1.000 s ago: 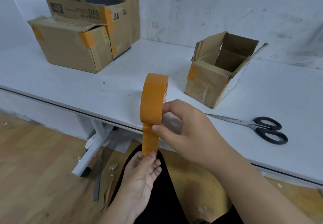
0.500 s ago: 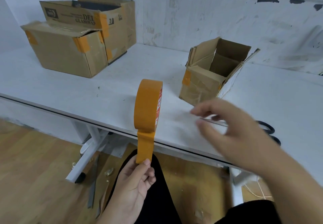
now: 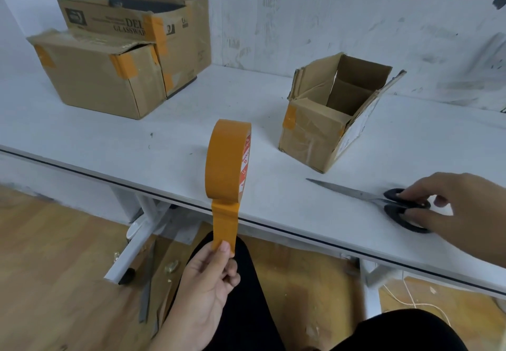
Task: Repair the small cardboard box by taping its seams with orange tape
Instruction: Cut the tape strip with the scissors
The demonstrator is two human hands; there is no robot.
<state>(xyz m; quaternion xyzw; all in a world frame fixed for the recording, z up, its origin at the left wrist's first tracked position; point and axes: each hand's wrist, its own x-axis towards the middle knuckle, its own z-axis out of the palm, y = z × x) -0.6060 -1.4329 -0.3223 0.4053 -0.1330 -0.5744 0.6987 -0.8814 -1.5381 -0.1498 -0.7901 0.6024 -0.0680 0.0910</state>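
The small cardboard box stands open-topped on the white table, with short orange tape pieces on its front corners. The orange tape roll stands on edge at the table's front edge. A strip peeled from it hangs down to my left hand, which pinches the strip's free end below the table edge. To the right, my right hand has its fingers on the black handles of the scissors. These lie flat on the table in front of the box, blades pointing left.
Two larger cardboard boxes, a closed one and a taller open one, both patched with orange tape, stand at the table's back left against the wall. Below the table are its white legs, a wooden floor and my dark-clothed knees.
My right hand let go of the tape roll and swung right onto the scissors' handles. My left hand keeps its pinch on the strip, which is now longer.
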